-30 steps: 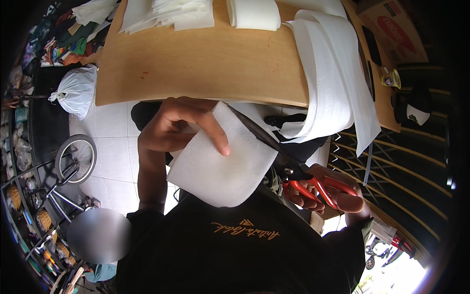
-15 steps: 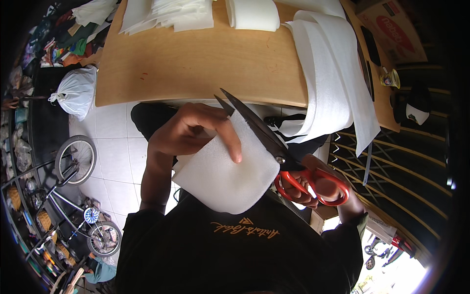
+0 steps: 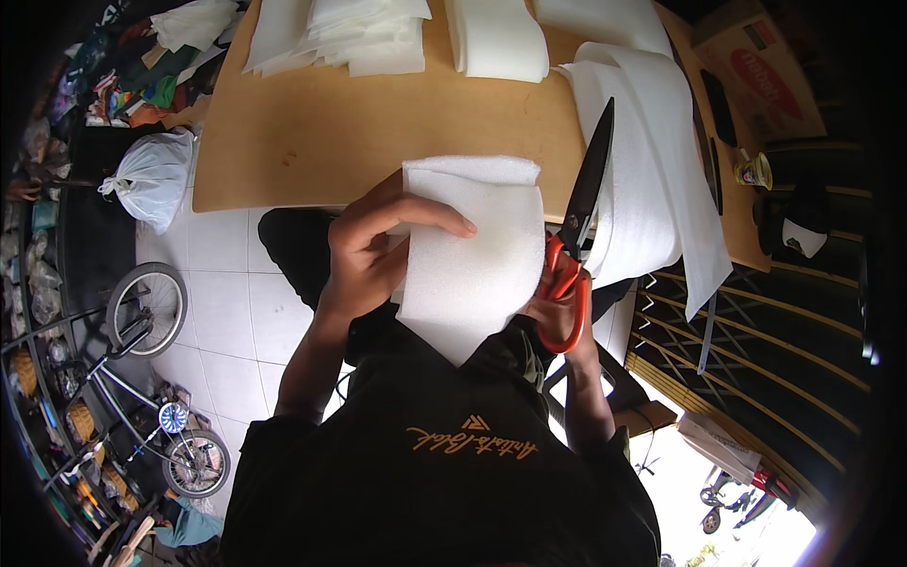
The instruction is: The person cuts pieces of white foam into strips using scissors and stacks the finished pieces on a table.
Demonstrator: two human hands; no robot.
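Looking down from the head view, I see the person's left hand (image 3: 373, 260) pinching a piece of white foam (image 3: 472, 255), one digit laid across its front, the rest of the hand curled at its left side and partly hidden behind it. The foam is held up before the dark shirt (image 3: 444, 482), just off the near edge of the table (image 3: 378, 128); a second edge shows along its top, and its lower end tapers to a point. The right hand (image 3: 552, 300) is closed round the red handles of the scissors (image 3: 583, 203) — the dark blades look together, pointing up and leaning a little to the right. That hand sits just beside the foam's right edge; whether it touches it, I can't tell. At the table's far side lies a loose stack (image 3: 364, 38) of white sheets, with a neater pile (image 3: 501, 40) to its right, and a long white strip (image 3: 638, 180) spills over the right end, near the scissors. Past the strip stand a box (image 3: 756, 76) and a small cup (image 3: 752, 170). Off to the left a tied white bag (image 3: 156, 181) rests by the table's corner, and nearer me — beside shelves — there's a bike (image 3: 173, 417).
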